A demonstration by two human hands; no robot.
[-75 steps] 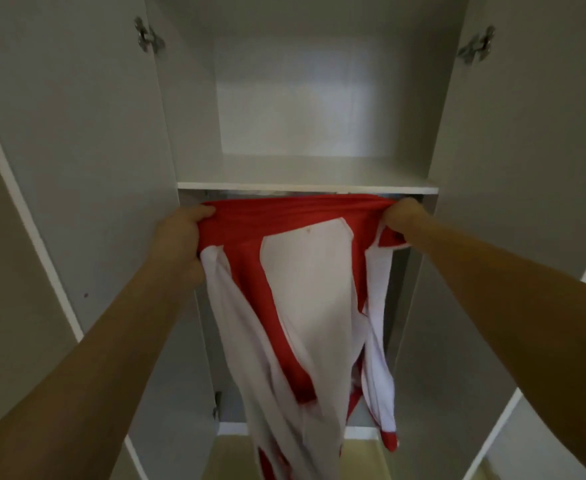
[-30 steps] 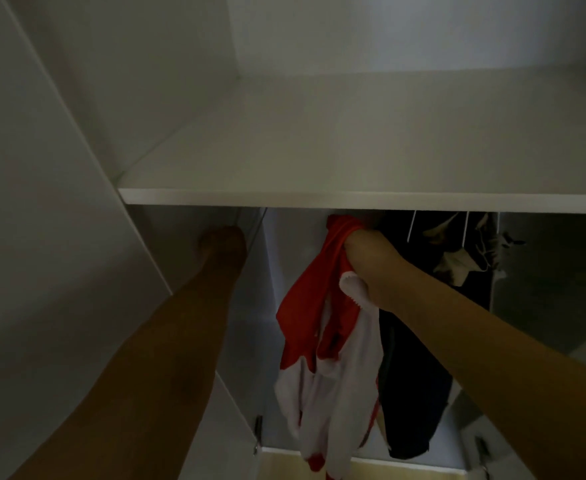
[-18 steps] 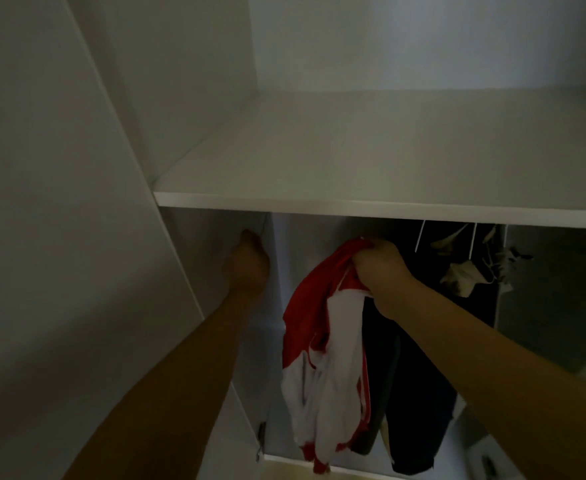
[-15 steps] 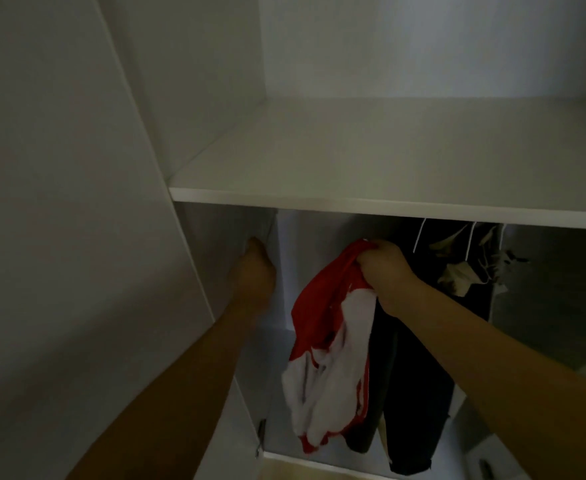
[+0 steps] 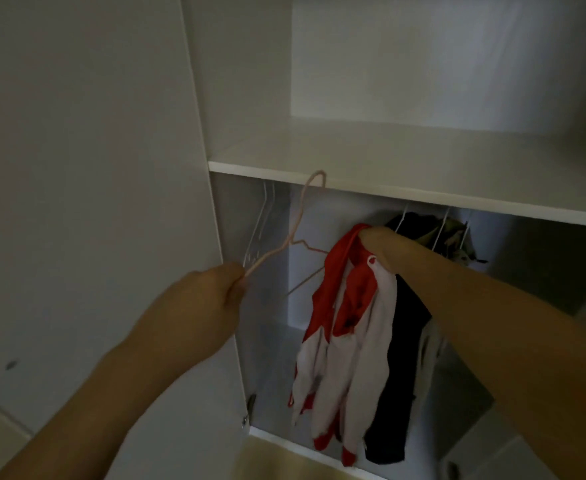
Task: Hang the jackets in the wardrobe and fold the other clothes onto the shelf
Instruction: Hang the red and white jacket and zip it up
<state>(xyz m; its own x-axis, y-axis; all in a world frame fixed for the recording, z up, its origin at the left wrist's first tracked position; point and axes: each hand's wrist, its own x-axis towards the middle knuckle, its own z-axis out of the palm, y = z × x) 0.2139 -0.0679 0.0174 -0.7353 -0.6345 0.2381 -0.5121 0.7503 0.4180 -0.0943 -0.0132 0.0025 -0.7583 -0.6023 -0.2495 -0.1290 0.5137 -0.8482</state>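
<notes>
My right hand (image 5: pixel 379 249) grips the bunched top of a red and white jacket (image 5: pixel 343 327), which hangs down inside the wardrobe's lower compartment. My left hand (image 5: pixel 212 294) pinches one end of a thin pink wire hanger (image 5: pixel 51 233); the hanger is tilted, and its hook reaches up in front of the edge of the white shelf (image 5: pixel 405 168). The hanger is apart from the jacket, to its left.
Dark garments (image 5: pixel 409 341) hang on white hangers behind and to the right of the red jacket. Two or three bare white hangers (image 5: pixel 260 230) hang at the compartment's left side. The open wardrobe door (image 5: pixel 87 188) stands on the left.
My left hand has come back out from under the shelf holding the pink hanger. My right hand has kept the jacket at about the same place.
</notes>
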